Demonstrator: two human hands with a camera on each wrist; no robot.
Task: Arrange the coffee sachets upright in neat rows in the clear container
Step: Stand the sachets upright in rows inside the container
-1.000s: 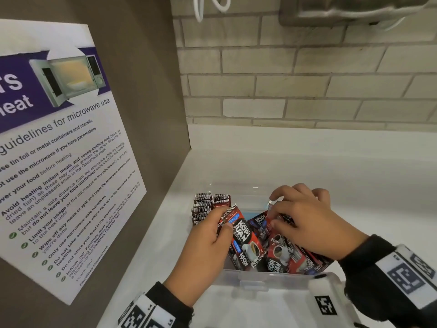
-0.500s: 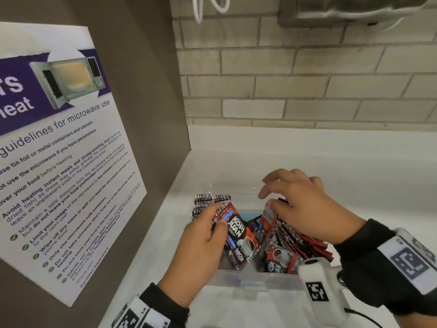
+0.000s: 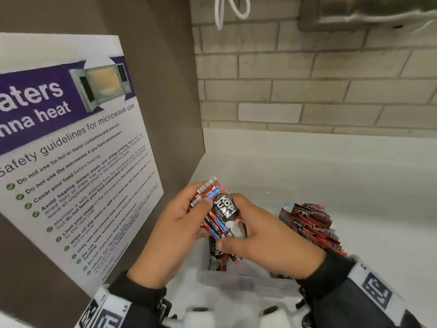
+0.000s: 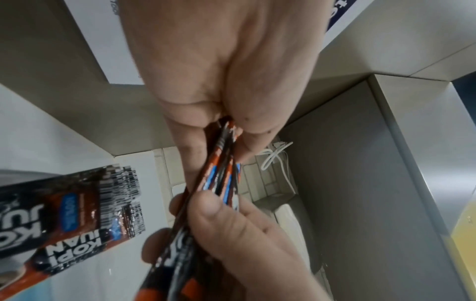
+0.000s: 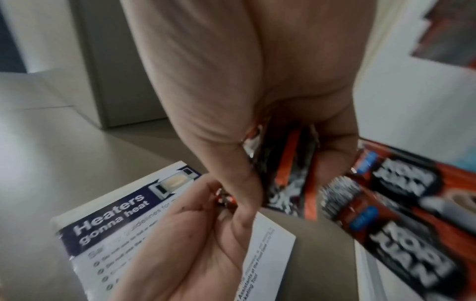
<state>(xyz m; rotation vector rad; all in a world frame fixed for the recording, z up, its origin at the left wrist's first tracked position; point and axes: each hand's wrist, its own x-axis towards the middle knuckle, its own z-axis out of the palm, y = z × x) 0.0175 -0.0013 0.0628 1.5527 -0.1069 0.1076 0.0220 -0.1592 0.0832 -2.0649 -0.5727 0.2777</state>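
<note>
Both hands hold a small stack of red and black coffee sachets [image 3: 223, 210] lifted above the clear container [image 3: 236, 279]. My left hand [image 3: 183, 223] grips the stack's left side, thumb on the front sachet. My right hand [image 3: 262, 235] grips its right and lower edge. The left wrist view shows the stack of coffee sachets [image 4: 224, 163] edge-on, pinched between fingers of both hands. In the right wrist view the stack [image 5: 288, 163] sits in my right palm. More sachets stand in a leaning row [image 3: 309, 226] at the container's right. A few sachets [image 3: 218, 254] lie below the hands.
A white counter [image 3: 319, 176] runs to a brick wall [image 3: 307, 86] behind. A brown side panel with a microwave safety poster [image 3: 71, 150] stands close on the left. A white cord [image 3: 227, 10] hangs above.
Both hands rose out of the container and came together on a stack of sachets. The right hand left the leaning row and now holds the stack with the left.
</note>
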